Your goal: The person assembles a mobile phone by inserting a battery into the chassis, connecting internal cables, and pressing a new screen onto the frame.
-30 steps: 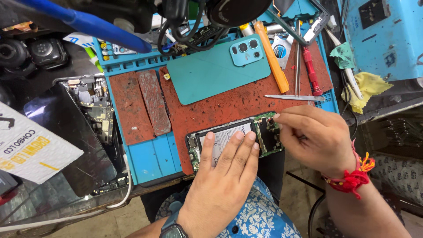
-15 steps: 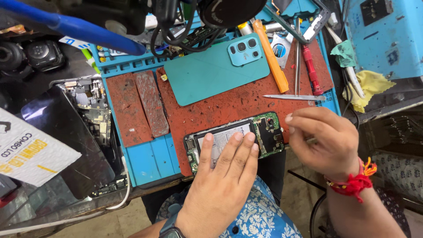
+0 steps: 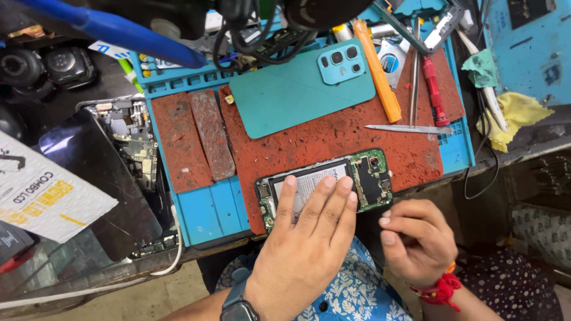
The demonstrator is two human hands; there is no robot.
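Left hand (image 3: 309, 238) lies flat, fingers together, pressing the opened phone (image 3: 324, 185) at the mat's (image 3: 309, 139) 6 o'clock edge. Right hand (image 3: 416, 241), loosely curled and apparently empty, has withdrawn from the circuit board (image 3: 372, 175) toward 5 o'clock. Tweezers (image 3: 407, 128) lie at 2 o'clock; probing appears paused.

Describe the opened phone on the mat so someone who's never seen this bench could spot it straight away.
Find the blue work mat with its red-stained middle. At its near edge lies the opened phone, flat under the left hand. Unlike the teal back cover farther up, it shows a bare green circuit board and battery.
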